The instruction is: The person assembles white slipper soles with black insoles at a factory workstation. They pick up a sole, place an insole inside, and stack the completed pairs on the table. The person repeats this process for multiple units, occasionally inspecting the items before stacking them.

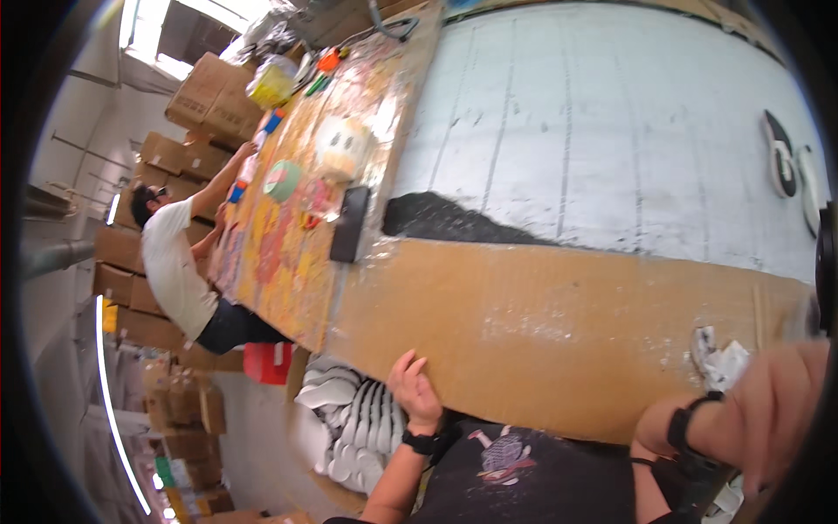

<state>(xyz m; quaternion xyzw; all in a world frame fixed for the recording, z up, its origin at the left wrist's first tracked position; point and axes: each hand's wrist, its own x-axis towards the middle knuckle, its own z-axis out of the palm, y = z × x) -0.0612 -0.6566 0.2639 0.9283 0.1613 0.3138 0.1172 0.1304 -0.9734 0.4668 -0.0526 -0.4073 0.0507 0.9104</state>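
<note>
My left hand (415, 390) is at the near edge of the brown cardboard sheet (524, 323), fingers loosely bent and apart, with nothing in it. A black band circles its wrist. At the right, my right hand (772, 415) is raised close to the camera, large and blurred, with its fingers bent downward. Whether it holds anything does not show. Beyond it lies a crumpled white paper (726, 365) on the cardboard. Several pale grey sole-shaped pieces (367, 419) are stacked in a carton below my left hand.
Behind the cardboard stretches a white work surface (559, 113) with dark lines and a black-and-white sole (779, 157). A black block (350, 225), white tub (342, 147) and green bowl (281, 179) stand on the stained table (297, 262). Another person (175, 253) works at its left side.
</note>
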